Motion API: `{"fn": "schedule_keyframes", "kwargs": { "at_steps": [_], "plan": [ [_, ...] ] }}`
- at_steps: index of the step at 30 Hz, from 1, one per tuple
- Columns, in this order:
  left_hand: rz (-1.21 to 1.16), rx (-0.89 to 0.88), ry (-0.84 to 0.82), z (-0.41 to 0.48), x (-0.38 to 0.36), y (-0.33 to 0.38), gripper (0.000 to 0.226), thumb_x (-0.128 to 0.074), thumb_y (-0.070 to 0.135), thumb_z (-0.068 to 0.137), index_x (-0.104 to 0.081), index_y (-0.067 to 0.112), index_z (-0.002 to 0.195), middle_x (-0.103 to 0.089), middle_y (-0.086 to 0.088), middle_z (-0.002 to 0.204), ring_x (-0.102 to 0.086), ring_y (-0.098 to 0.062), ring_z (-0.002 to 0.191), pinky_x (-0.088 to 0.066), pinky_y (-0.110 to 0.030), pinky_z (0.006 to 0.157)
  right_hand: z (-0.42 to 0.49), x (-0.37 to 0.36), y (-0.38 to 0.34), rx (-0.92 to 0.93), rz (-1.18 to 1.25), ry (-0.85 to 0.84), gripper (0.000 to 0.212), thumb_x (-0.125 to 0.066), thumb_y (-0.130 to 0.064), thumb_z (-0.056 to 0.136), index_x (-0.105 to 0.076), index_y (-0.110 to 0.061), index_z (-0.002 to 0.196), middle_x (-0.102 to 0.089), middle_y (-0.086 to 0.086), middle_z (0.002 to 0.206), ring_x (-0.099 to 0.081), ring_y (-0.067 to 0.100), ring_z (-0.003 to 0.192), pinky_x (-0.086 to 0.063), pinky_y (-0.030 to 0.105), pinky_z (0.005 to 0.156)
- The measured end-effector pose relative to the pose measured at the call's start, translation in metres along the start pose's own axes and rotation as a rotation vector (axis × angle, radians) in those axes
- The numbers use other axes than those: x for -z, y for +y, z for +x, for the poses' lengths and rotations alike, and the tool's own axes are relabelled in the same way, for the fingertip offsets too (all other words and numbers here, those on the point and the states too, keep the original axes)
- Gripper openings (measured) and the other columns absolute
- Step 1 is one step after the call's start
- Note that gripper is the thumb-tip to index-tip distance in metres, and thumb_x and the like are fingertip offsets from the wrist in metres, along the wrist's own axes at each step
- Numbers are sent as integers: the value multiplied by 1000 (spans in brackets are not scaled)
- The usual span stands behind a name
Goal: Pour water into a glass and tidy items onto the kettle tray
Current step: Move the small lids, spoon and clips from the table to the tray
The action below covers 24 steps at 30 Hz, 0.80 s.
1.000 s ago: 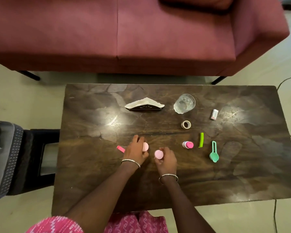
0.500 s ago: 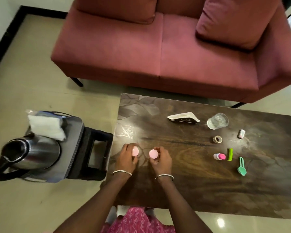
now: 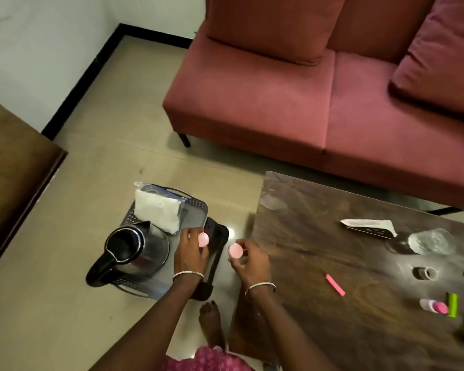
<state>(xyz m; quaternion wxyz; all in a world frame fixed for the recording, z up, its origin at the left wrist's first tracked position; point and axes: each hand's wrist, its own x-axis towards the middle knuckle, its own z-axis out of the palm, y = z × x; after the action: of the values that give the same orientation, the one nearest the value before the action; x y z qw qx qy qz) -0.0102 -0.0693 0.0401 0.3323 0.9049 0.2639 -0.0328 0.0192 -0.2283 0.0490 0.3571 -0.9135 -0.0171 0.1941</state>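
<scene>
Pink discs, one in each hand, lower centre of frame. I read the left hand (image 3: 190,254) as pinching the left disc (image 3: 203,239) over the right part of the tray (image 3: 196,214). The right hand (image 3: 249,259) pinches the right disc (image 3: 235,250) in the gap between tray and table (image 3: 319,236), above bare floor. The kettle (image 3: 129,247), top open, stands at the tray's left, and a white packet (image 3: 157,210) lies at its upper end. The glass (image 3: 431,241) sits at right on the table; its contents are too blurred to tell.

Hazards, as I judge them:
- The right disc, if let go early, would fall to the floor.
- A disc set down on edge could roll off the tray.
- Free tray space looks narrow, so a hand could nudge the kettle.
</scene>
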Motion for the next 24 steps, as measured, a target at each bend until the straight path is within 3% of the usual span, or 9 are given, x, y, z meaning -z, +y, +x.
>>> {"fn": "schedule_keyframes", "kwargs": {
  "at_steps": [4, 7, 12, 16, 20, 24],
  "plan": [
    [28, 17, -43, 44, 2, -32, 34, -63, 6, 80, -56, 14, 111, -50, -13, 111, -59, -37, 91, -52, -46, 80, 33, -37, -22, 63, -33, -48, 42, -73, -27, 77, -59, -23, 115, -70, 0, 103, -66, 21, 95, -52, 33, 79],
    [45, 39, -88, 76, -7, -48, 37, -61, 6, 82, -57, 15, 117, -56, -14, 112, -60, -35, 98, -51, -43, 83, 62, -61, -32, 75, -42, -20, 54, -71, -35, 79, -52, -23, 128, -70, -1, 108, -61, 22, 100, -48, 35, 81],
    [81, 71, -126, 112, -24, -62, 36, -56, 17, 89, -56, 23, 124, -62, -6, 120, -61, -27, 107, -49, -36, 87, 109, -91, -42, 130, -142, 20, 29, -70, -34, 78, -64, -25, 105, -69, -3, 97, -55, 24, 102, -48, 34, 76],
    [172, 36, -134, 133, -43, -76, 36, -48, 14, 94, -53, 22, 130, -59, -6, 127, -62, -29, 107, -47, -36, 87, 141, -109, -45, 155, -307, 118, 35, -76, -29, 71, -68, -23, 105, -61, 2, 117, -52, 28, 111, -48, 39, 79],
    [349, 32, -134, 149, -61, -90, 39, -46, 14, 96, -47, 21, 134, -57, -6, 131, -66, -31, 95, -52, -40, 77, 162, -125, -39, 153, -360, 100, 33, -77, -28, 71, -70, -20, 103, -54, 8, 132, -45, 33, 126, -49, 44, 82],
    [525, -11, -98, 157, -72, -103, 47, -76, 15, 72, -64, 19, 117, -71, -5, 102, -66, -24, 50, -50, -28, 42, 172, -146, -30, 177, -406, 39, 29, -77, -25, 71, -70, -21, 99, -51, 10, 138, -40, 36, 133, -49, 45, 83]
  ]
}}
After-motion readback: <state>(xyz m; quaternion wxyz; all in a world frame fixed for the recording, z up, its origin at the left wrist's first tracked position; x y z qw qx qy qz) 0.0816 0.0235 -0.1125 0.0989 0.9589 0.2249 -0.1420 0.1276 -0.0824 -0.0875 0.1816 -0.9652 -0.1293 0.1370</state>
